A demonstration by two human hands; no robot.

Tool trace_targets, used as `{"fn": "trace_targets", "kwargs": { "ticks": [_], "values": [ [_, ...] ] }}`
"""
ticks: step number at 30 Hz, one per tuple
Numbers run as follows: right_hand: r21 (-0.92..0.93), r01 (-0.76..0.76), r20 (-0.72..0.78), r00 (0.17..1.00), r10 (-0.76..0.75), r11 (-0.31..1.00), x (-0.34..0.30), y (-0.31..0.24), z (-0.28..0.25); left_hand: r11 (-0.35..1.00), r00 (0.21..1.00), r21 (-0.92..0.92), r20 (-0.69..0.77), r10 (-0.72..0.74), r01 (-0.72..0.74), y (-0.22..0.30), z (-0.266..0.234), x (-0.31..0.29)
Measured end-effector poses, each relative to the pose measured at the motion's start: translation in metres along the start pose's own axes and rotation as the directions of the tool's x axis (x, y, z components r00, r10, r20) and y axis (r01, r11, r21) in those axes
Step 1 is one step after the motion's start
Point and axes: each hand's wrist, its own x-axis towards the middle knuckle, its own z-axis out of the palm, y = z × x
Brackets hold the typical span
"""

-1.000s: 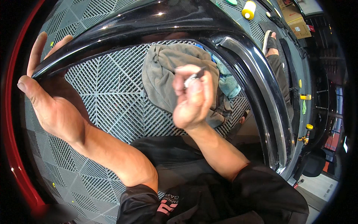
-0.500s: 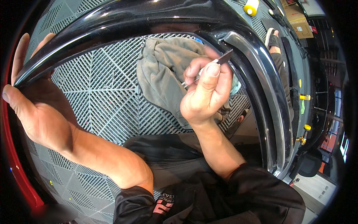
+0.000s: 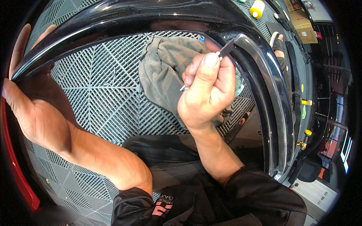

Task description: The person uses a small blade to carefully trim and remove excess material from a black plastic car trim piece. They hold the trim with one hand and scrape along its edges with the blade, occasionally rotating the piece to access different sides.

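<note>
A brown cardboard box (image 3: 301, 23) bearing a small red label is seen at the upper right corner of the floor, beyond a yellow cylindrical container (image 3: 257, 8) with a pale cap; further yellow-capped fittings (image 3: 308, 132) are ranged along the right side. A thin dark blade-like tool (image 3: 225, 49) is pinched between thumb and clenched fingers of the right hand (image 3: 205, 92), its tip laid against the inner edge of the glossy black curved panel (image 3: 158, 17). A grey cloth (image 3: 164, 71) is bunched on the grey grid floor tiles (image 3: 98, 98) behind that hand. The left hand (image 3: 32, 101) is pressed against the panel's left end, fingers hooked over its edge. Compared with half a second earlier, the right hand has been raised and the tool brought closer to the panel's edge.
</note>
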Motion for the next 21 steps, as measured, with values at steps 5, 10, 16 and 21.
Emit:
{"fn": "trace_targets", "kwargs": {
  "ticks": [5, 10, 16, 21],
  "values": [
    [0.000, 0.000, 0.020, 1.000, 0.000, 1.000, 0.002, 0.003, 0.004, 1.000, 1.000, -0.018, 0.022, 0.017, -0.017, 0.000, -0.002, 0.001],
    [0.040, 0.006, 0.012, 1.000, -0.007, 0.999, 0.003, 0.004, 0.007, 0.999, 1.000, 0.038, 0.002, 0.022, -0.022, 0.000, 0.000, -0.001],
    [0.031, -0.003, -0.004, 1.000, 0.003, 1.000, 0.002, 0.001, 0.013, 0.999, 0.999, 0.045, 0.024, 0.028, -0.029, 0.000, -0.003, 0.000],
    [0.045, -0.004, -0.015, 1.000, 0.005, 0.999, 0.001, 0.000, 0.015, 1.000, 0.999, 0.016, 0.025, 0.022, -0.022, -0.001, -0.003, 0.000]
  ]
}}
